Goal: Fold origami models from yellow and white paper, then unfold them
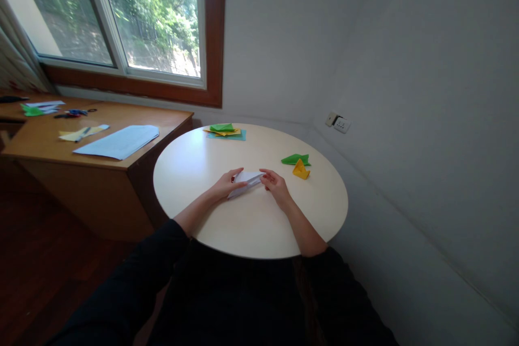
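Observation:
Between my hands is a folded piece of white paper, long and pointed, held just over the round white table. My left hand grips its left part, thumb along the near side and fingers behind. At the paper's right end, my right hand pinches the tip between thumb and fingers. To the right of my right hand lie a green folded paper and a yellow folded paper boat, close together.
Green, yellow and blue papers are stacked at the table's far edge. On the left, a wooden desk bears a large pale sheet, yellow paper with a pen, and scissors. A wall with a socket stands at the right.

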`<action>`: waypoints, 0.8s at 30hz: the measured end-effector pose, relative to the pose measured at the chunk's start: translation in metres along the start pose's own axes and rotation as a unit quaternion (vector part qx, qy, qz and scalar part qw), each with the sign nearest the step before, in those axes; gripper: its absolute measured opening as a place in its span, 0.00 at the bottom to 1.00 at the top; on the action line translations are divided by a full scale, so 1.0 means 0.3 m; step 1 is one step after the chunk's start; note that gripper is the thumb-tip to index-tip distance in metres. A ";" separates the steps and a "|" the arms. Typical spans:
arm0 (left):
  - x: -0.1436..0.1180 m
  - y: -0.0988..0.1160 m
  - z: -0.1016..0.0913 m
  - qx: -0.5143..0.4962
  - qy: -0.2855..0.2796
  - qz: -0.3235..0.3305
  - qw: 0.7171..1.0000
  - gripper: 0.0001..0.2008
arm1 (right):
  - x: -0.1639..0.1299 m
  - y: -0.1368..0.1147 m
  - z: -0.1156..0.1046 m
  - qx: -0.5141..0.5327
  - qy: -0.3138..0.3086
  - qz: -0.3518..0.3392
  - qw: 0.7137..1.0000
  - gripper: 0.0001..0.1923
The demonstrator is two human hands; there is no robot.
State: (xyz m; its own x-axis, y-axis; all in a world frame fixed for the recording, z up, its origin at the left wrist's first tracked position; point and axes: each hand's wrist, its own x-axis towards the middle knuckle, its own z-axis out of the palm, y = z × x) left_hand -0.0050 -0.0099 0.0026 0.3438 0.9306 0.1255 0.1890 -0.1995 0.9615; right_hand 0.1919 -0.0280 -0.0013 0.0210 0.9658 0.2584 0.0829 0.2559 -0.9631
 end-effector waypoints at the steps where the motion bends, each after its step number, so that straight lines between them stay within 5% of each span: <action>1: -0.001 0.003 0.000 0.007 0.003 0.004 1.000 0.37 | 0.000 0.000 0.000 0.002 -0.001 0.000 1.000 0.22; 24: -0.012 0.034 0.003 0.070 0.033 0.020 0.997 0.35 | -0.004 -0.015 0.006 -0.006 0.000 0.004 1.000 0.18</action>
State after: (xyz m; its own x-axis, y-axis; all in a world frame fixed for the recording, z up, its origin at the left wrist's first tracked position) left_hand -0.0033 -0.0156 0.0117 0.2934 0.9383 0.1831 0.3048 -0.2734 0.9123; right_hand 0.1896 -0.0302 0.0026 0.0216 0.9681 0.2497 0.0946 0.2467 -0.9645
